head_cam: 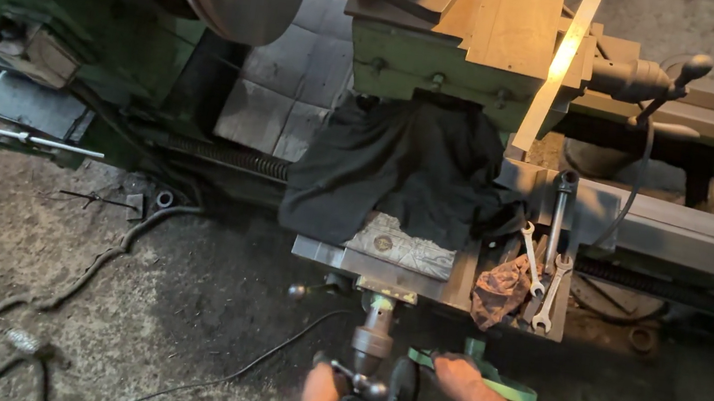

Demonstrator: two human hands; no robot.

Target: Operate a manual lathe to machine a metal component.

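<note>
While the person stands close against the lathe, the left hand [322, 384] is wrapped around the small crank handle [358, 380] and the right hand [456, 371] is closed on the rim of the green handwheel [490, 381], both controls within easy reach. Wrenches [545, 266] and a rag [499, 292] lie just beyond the right hand.

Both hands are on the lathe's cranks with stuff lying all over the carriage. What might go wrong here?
The black cloth draped over the carriage might catch in moving parts. The loose wrenches near the edge could shake off. The left hand on the crank handle and right hand on the green handwheel sit close together.
</note>
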